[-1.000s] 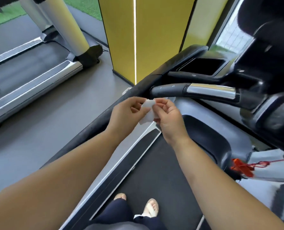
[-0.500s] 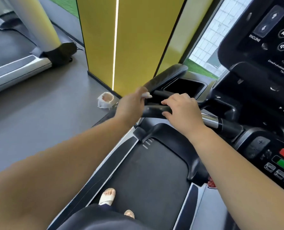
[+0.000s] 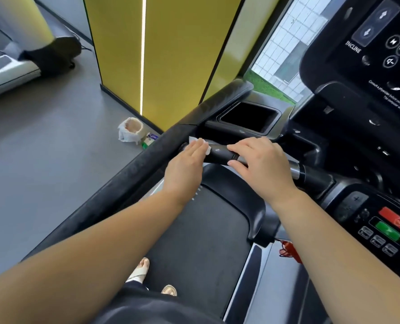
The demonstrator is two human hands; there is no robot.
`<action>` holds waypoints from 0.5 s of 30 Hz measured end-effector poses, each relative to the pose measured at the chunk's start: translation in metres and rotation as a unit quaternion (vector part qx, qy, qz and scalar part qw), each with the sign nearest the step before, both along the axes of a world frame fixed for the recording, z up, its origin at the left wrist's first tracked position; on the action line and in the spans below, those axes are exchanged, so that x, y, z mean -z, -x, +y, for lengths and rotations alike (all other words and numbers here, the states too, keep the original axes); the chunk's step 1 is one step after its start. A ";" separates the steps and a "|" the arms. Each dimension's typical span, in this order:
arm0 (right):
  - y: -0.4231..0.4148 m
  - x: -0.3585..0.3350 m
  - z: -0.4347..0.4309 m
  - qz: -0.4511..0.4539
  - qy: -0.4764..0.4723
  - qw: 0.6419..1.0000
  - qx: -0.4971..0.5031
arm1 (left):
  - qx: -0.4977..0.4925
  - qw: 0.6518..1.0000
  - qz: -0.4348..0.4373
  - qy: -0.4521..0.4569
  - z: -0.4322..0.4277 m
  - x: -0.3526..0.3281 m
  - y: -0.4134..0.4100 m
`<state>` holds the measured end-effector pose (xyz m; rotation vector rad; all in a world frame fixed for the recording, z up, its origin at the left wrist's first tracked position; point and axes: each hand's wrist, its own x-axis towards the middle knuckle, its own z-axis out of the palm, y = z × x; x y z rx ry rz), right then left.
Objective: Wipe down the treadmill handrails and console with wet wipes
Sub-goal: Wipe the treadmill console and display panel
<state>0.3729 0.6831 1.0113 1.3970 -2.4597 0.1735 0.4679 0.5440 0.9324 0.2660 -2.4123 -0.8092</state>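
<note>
- The left hand (image 3: 189, 157), fingers straight, presses the wipe (image 3: 207, 148) flat on the left end of the bar (image 3: 220, 154).
- The right hand (image 3: 262, 160) curls round the bar, just right of the wipe.
- The console (image 3: 369, 66) rises right of the bar.

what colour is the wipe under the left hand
White. The wipe shows best in the head view, pressed on the black handlebar by the left hand.

Wipe (image 3: 207, 148) under left hand (image 3: 185, 161) on handrail (image 3: 219, 155)

Grey floor (image 3: 54, 141), white-lined bin (image 3: 130, 131)
</note>
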 end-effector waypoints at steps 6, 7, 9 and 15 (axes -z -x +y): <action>0.001 0.001 0.002 -0.002 0.010 1.000 -0.009 | -0.001 0.999 -0.043 0.002 -0.011 -0.002 -0.006; 0.002 0.002 0.003 -0.003 0.010 1.000 -0.011 | -0.015 0.999 -0.036 -0.004 -0.013 -0.002 -0.006; 0.003 0.003 0.002 0.000 0.011 1.000 -0.010 | -0.018 1.000 -0.010 0.010 -0.004 -0.005 0.001; 0.003 0.004 0.003 0.004 0.013 1.000 -0.016 | 0.034 0.999 -0.009 0.019 -0.001 -0.004 0.004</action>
